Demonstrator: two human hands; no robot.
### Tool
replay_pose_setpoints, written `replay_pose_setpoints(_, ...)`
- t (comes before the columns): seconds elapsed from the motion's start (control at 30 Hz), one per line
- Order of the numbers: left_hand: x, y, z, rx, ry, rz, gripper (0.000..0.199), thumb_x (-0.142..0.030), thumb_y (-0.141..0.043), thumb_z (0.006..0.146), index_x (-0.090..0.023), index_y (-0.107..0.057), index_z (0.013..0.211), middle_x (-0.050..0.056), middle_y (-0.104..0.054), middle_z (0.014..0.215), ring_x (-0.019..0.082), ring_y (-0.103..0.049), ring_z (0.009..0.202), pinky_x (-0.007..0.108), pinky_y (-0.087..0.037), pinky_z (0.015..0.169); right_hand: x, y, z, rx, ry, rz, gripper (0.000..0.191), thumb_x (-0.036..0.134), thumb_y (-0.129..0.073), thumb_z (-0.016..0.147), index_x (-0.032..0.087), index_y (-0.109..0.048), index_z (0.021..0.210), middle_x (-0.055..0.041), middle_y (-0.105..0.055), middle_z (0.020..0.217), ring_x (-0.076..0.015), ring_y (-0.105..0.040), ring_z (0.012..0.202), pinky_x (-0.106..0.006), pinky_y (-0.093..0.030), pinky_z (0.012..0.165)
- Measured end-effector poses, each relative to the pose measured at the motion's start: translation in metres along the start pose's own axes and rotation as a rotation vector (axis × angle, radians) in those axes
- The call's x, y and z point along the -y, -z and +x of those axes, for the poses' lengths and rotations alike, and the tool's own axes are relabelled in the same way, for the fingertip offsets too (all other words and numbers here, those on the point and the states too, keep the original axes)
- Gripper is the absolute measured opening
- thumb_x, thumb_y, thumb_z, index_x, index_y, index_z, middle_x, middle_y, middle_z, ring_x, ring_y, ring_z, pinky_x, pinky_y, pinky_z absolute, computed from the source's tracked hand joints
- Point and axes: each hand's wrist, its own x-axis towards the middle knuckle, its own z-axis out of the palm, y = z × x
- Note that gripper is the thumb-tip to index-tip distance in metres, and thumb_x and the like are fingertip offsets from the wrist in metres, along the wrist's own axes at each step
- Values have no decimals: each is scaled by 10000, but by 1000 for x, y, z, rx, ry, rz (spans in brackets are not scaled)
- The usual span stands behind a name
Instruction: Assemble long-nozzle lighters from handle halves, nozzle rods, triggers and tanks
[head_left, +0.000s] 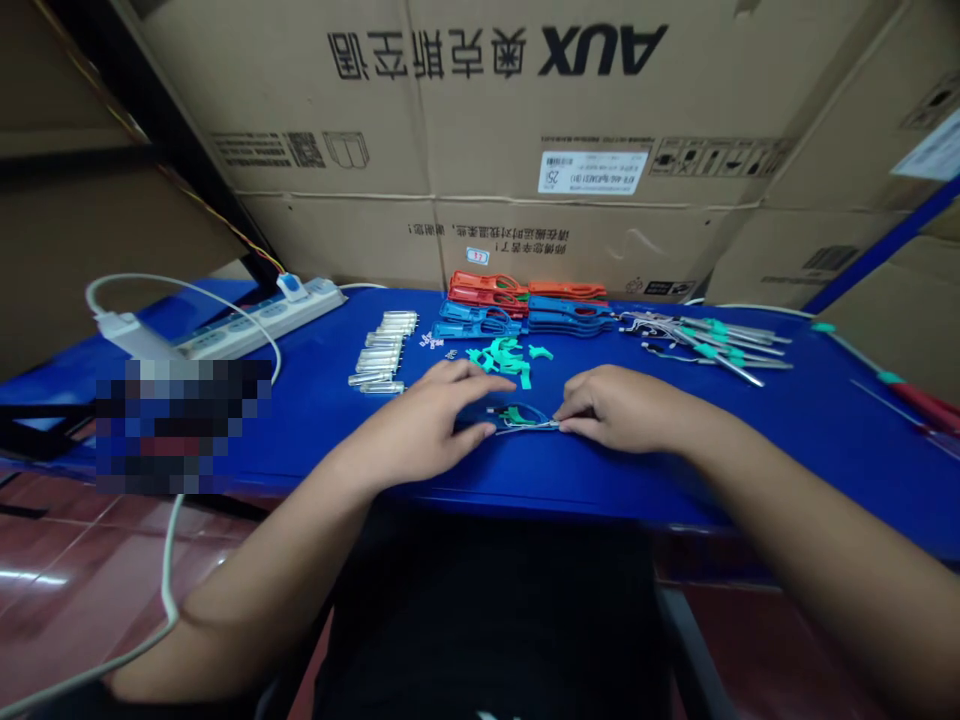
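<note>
My right hand (611, 408) pinches the right end of a thin wire assembly (536, 425) near the table's front edge. Beside the wires' left end, my left hand (450, 415) has its thumb and forefinger spread apart, with nothing seen between them. A small green piece (514, 414) lies among the wires and the blue loop there. Just behind my hands is a loose pile of green pieces (504, 355). Clear cylinders with metal pins (379, 352) lie in a column behind and to the left of my left hand.
Red shells (487, 290) and blue shells (570, 316) are stacked at the back against a cardboard wall (480, 130). Wired metal rods (720, 345) lie at the right back. A power strip (262, 320) and white cable are on the left. Red-handled tools (919, 400) lie far right.
</note>
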Motion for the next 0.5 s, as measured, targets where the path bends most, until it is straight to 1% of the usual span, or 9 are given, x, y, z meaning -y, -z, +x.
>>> replay_pose_setpoints(0.03,-3,13,3,-54,-24,-2,383,-299,-584,916,-294,-598,1299,58,-611,1229,238,-561,1158,423,-462,1024,0,0,0,-1,-5,17,223,209,-598,880,209,-802,972,-67,-756,942,-186,-674,808,-303,-484,744)
replay_pose_setpoints(0.1,-10,42,13,-238,-36,-57,323,-351,-602,905,-249,-652,1207,58,-649,1167,230,-596,1096,397,-484,979,0,0,1,8,-37,47,219,218,-605,871,195,-799,969,-67,-759,945,-184,-682,821,-291,-495,752)
replay_pose_setpoints(0.2,-14,84,43,-488,-47,-344,313,-407,-647,870,-196,-676,1100,46,-676,1004,183,-635,926,312,-513,831,-2,8,5,47,-79,50,254,293,-650,846,172,-785,1024,-81,-758,977,-199,-691,851,-294,-514,759)
replay_pose_setpoints(0.3,-4,115,86,-723,-154,-724,305,-450,-544,922,-215,-642,1091,11,-636,905,108,-614,777,229,-480,697,-5,29,9,46,-58,11,358,403,-662,839,173,-761,1094,-95,-747,1057,-219,-690,904,-314,-523,785)
replay_pose_setpoints(0.37,12,123,111,-856,-147,-870,376,-502,-412,968,-218,-613,1112,10,-618,885,89,-579,723,211,-449,644,-7,47,14,-57,-39,-7,366,435,-623,863,192,-753,1104,-92,-744,1080,-221,-685,918,-329,-520,801)
replay_pose_setpoints(0.4,23,122,121,-890,-76,-798,414,-504,-347,985,-209,-617,1092,18,-623,855,93,-568,695,219,-443,627,-8,55,16,-145,-38,-5,348,434,-599,877,200,-754,1084,-87,-748,1064,-217,-683,905,-333,-518,795)
replay_pose_setpoints(0.43,35,116,127,-843,-8,-649,397,-471,-351,987,-201,-630,1074,27,-641,856,101,-571,701,231,-448,641,-10,60,19,-254,-49,5,331,429,-575,889,202,-758,1045,-84,-754,1026,-213,-681,877,-336,-514,777)
replay_pose_setpoints(0.47,48,108,130,-740,54,-470,354,-436,-412,970,-182,-649,1040,42,-664,874,111,-580,731,244,-454,672,-12,63,23,-382,-76,20,323,423,-550,901,197,-759,997,-82,-758,976,-209,-678,839,-336,-510,747)
replay_pose_setpoints(0.5,61,98,129,-596,133,-271,314,-408,-487,937,-158,-673,982,60,-685,898,125,-589,772,257,-455,710,-15,62,27,-520,-116,35,324,414,-525,911,189,-756,945,-83,-759,925,-207,-672,799,-336,-503,717)
